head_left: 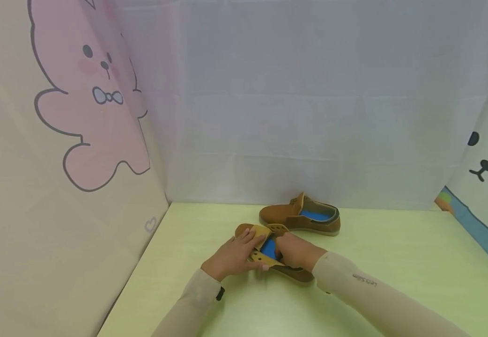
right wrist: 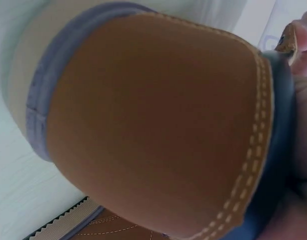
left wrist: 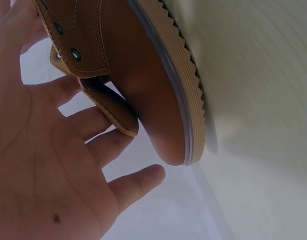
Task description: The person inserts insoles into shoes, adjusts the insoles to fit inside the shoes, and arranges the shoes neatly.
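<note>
A brown lace-up shoe [head_left: 295, 275] without laces lies on the table with its toe toward the back left. My left hand [head_left: 232, 257] spreads its fingers over the tongue [head_left: 259, 232], which is folded forward over the toe; the thumb lies along the near eyelet flap. From the left wrist, those fingers pass behind the tongue [left wrist: 118, 112], beside the toe and ridged sole. My right hand [head_left: 296, 250] reaches into the shoe's opening with bent fingers, at the blue insole [head_left: 269, 248]. Its fingertips are hidden inside, so I cannot tell whether they pinch the insole. The heel [right wrist: 153, 115] fills the right wrist view.
A matching brown shoe [head_left: 278, 215] with a blue insole [head_left: 315, 216] stands just behind, near the back wall. The pale yellow-green table [head_left: 395, 262] is bordered by a whitish back sheet [head_left: 311, 103] and side sheets with cartoon animals.
</note>
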`<state>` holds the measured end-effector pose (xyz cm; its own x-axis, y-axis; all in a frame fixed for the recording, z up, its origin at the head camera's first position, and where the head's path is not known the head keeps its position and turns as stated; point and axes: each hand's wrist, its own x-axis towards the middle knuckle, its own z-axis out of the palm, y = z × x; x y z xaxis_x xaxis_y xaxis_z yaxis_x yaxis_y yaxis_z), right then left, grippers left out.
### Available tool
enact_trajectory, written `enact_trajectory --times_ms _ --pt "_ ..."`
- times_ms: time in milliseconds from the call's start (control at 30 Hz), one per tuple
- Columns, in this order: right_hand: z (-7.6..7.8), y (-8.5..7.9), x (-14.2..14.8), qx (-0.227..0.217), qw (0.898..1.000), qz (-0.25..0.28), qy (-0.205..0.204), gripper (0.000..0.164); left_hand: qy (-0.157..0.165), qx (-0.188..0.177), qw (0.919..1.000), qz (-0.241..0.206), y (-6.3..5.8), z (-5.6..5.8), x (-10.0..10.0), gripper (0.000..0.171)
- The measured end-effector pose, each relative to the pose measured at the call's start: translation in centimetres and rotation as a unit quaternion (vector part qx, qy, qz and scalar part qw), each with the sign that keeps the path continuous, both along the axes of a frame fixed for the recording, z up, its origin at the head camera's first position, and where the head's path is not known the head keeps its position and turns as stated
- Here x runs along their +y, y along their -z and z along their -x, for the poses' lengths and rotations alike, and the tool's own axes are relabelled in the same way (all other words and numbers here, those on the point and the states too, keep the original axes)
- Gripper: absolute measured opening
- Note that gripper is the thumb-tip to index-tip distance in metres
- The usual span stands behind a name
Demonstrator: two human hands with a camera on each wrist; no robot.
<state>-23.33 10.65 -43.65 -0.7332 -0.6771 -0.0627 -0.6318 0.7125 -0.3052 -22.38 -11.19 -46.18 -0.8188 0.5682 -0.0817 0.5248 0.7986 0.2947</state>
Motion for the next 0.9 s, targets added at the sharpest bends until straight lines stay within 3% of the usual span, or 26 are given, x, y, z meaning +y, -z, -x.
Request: enact_trajectory --times_ms 133,300,567,667,900 --pt "-0.1 -0.2 -0.2 0.000 1.000 -0.013 0.008 0.035 -0.001 -0.002 1.0000 -0.001 -0.1 0.0 0.0 0.084" --pt "-0.1 -0.4 0.0 0.005 1.000 -0.002 -0.011 0.034 -0.003 -0.004 1.0000 -0.002 0.0 0.0 0.0 0.084" --pt "-0.1 -1.4 1.4 -0.060 0.998 -0.013 -0.006 0.025 0.003 -0.001 1.0000 0.005 0.2 0.0 0.0 0.085" --pt "0.0 -1.5 1.6 -0.056 0.998 -0.016 -0.010 0.021 0.001 0.001 1.0000 0.000 0.0 0.0 0.0 0.085" --pt "0.2 -1.0 1.8 -0.037 0.999 0.000 -0.029 0.029 0.007 0.004 1.0000 -0.001 0.0 0.0 0.1 0.085"
